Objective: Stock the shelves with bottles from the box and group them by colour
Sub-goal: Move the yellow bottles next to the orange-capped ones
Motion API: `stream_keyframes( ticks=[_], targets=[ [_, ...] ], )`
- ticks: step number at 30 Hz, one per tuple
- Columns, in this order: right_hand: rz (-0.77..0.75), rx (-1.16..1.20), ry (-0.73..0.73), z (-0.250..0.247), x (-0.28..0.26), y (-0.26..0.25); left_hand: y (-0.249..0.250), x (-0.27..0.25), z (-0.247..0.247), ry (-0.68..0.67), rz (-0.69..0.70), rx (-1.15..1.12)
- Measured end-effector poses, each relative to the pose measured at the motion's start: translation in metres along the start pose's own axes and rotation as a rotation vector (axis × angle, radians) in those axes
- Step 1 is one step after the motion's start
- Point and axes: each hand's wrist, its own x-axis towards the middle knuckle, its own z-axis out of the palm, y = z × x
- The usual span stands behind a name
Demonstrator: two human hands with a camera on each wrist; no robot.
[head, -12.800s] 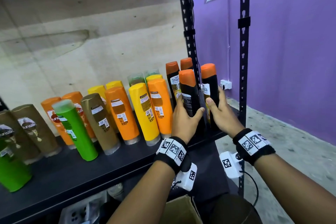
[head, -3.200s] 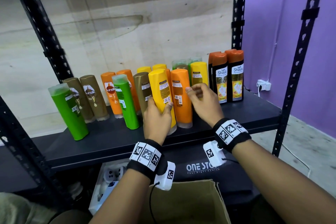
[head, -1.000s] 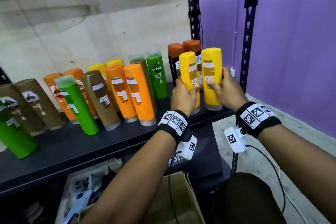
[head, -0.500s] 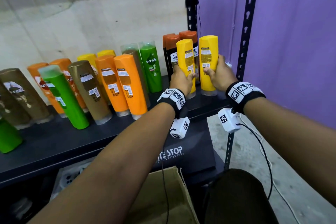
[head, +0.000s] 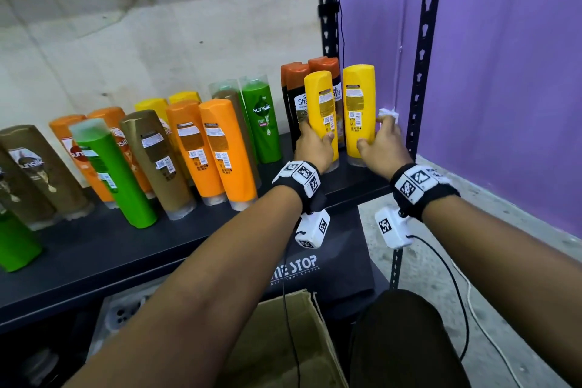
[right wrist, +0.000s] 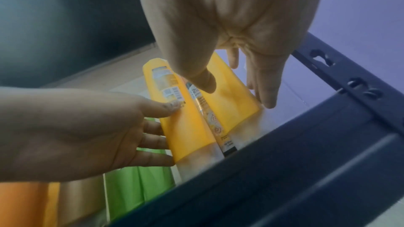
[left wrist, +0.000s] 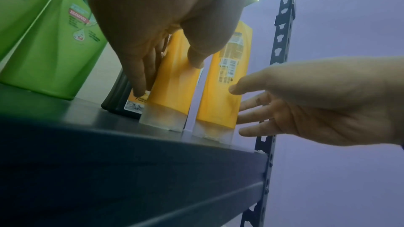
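Observation:
Two yellow bottles stand on the black shelf [head: 157,249] at its right end, in front of the black bottles with orange caps [head: 294,79]. My left hand [head: 315,138] grips the left yellow bottle [head: 321,98] low down, thumb on its front, fingers round its left side. My right hand [head: 374,135] is beside the right yellow bottle [head: 359,88]. Its thumb touches the front and its fingers lie straight along the bottle's right side. The left wrist view shows both bottles [left wrist: 172,84] [left wrist: 218,96] standing on their clear caps. The cardboard box [head: 283,340] is below me.
Left along the shelf stand a green bottle [head: 261,123], orange bottles [head: 217,148], a brown one [head: 157,161], a tilted green one [head: 113,173] and yellow ones [head: 151,104] at the back. A black upright post [head: 422,72] and the purple wall bound the right end.
Both hands carried the two yellow bottles from mid-row to the right end, in front of the black bottles. My right hand's fingers have straightened off its bottle.

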Motion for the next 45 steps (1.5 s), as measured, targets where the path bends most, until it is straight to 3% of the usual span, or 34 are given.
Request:
stream_keyframes(
  ticks=[9, 18, 23, 29, 34, 45],
  targets=[
    [-0.165, -0.259, 0.005, -0.007, -0.039, -0.009, -0.029, -0.039, -0.016, -0.113, 0.001, 0.248],
    [-0.379, -0.355, -0.136, -0.012, -0.056, -0.045, -0.025, -0.07, -0.059, -0.048, 0.102, 0.408],
    [-0.392, -0.268, -0.185, -0.006, -0.065, -0.07, -0.029, -0.085, -0.1, 0.049, 0.137, 0.346],
    [-0.429, -0.25, -0.227, 0.014, -0.08, -0.092, -0.044, -0.099, -0.138, 0.275, 0.156, 0.203],
    [-0.441, -0.248, -0.25, 0.029, -0.083, -0.102, -0.06, -0.102, -0.144, 0.459, 0.043, 0.058],
    [-0.477, -0.293, -0.288, 0.061, -0.084, -0.103, -0.075, -0.086, -0.129, 0.386, -0.044, 0.026]
  ],
)
